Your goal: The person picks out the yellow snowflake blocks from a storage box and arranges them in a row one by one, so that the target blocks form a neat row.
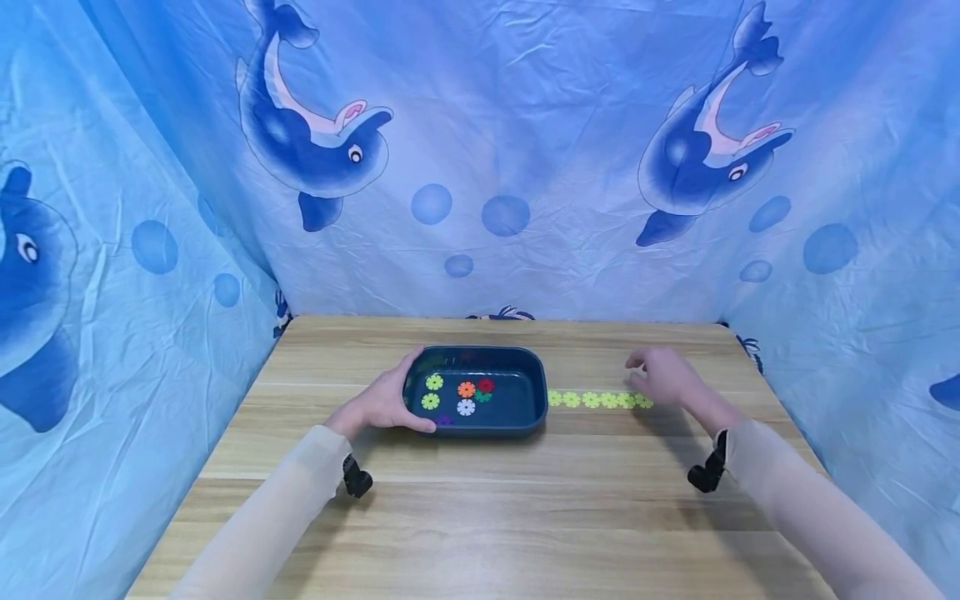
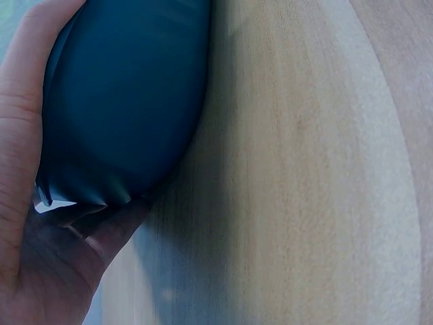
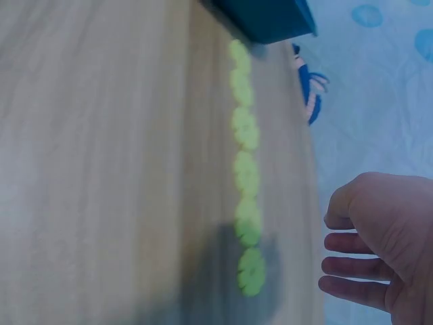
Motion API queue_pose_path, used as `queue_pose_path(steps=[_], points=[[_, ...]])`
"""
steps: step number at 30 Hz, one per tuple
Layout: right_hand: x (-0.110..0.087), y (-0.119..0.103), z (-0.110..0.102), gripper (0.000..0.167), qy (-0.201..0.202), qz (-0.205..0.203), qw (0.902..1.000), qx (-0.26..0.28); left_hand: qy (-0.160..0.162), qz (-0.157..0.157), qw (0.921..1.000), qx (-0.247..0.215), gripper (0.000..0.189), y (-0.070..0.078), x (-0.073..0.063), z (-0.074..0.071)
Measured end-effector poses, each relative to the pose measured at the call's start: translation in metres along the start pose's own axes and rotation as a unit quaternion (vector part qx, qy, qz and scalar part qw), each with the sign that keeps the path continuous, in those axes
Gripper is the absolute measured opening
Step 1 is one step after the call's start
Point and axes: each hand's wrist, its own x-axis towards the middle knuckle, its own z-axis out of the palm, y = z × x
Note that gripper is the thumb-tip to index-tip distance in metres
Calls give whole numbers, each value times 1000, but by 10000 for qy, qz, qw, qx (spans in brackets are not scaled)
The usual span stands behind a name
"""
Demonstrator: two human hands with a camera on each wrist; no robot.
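My left hand grips the left end of a dark blue rectangular tray. In the left wrist view its thumb lies along the tray's rim, with the fingers against the outer end wall. Inside the tray lie several flower-shaped plastic discs: yellow-green, orange, red, green, white and purple. A straight row of yellow-green discs runs rightward from the tray. Above the row's right end hovers my right hand, fingers loosely bent, nothing visible in them.
The tray and row lie on a wood-grain table. Blue curtains printed with dolphins enclose the back and both sides. Tasselled cord ends lie along the table's far edge.
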Motion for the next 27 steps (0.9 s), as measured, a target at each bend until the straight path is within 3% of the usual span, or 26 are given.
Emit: queue_pose_path(steps=[10, 27], points=[[21, -32, -18, 29, -137, -241, 9996, -12, -22, -5, 10000, -60, 150, 2, 2, 0], [67, -88, -26, 25, 70, -1041, 9945, 3, 2, -24, 10000, -24, 149, 1, 0, 0]])
